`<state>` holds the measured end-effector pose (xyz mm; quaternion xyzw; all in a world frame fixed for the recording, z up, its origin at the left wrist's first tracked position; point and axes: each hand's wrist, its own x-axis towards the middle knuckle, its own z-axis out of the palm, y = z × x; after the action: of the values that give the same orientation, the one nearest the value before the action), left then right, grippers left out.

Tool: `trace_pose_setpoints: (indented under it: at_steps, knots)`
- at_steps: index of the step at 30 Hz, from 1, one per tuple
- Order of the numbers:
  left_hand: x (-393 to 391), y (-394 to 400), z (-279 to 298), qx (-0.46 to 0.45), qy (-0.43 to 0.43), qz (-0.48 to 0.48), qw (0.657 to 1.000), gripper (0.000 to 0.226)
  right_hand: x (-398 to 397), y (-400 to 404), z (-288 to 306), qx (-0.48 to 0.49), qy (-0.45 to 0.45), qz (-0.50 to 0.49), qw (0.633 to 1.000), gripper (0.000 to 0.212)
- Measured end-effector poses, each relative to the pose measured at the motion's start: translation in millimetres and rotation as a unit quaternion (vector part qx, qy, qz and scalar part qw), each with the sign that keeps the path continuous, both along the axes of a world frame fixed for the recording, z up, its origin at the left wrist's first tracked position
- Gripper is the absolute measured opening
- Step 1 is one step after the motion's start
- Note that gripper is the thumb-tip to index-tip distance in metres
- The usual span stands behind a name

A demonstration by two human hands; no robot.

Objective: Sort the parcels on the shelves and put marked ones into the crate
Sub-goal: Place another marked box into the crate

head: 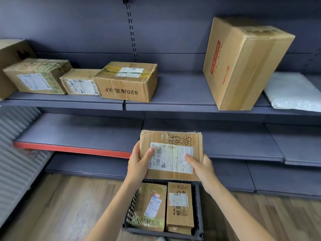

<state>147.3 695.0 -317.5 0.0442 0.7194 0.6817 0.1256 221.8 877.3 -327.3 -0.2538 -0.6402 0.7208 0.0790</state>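
- On the upper grey metal shelf point(182, 106), at the left, three brown cardboard boxes stand in a row: a taped one with green print point(37, 76), a small labelled one point(79, 82), and one printed "820" point(127, 82).
- The left hand point(139, 161) rises from a bare forearm, its thumb laid over the white label and its fingers curled round the left edge of a flat brown cardboard parcel with handwritten characters point(171, 154).
- This parcel is held tilted above the dark plastic crate point(199, 211) on the wooden floor; two brown parcels lie inside.
- The right hand point(199, 166) grips the parcel's lower right corner, thumb on the label.
- Farther right on the upper shelf, a tall brown box point(243, 63) leans beside a white padded mailer point(293, 91).
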Motion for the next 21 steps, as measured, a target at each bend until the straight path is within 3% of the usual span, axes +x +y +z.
trace_pose_setpoints:
  at_steps: [10,21]
  knots:
    - [28.8,-25.3,-36.0,-0.064,-0.079,0.031,0.994,0.031,19.8,-15.0,-43.3,-0.02,-0.104,0.043,0.993,0.032]
    - [-24.2,-78.9,-69.7,-0.078,-0.156,0.004,0.985,0.032,-24.9,-69.4,-69.2,-0.013,-0.151,0.027,0.988,0.017]
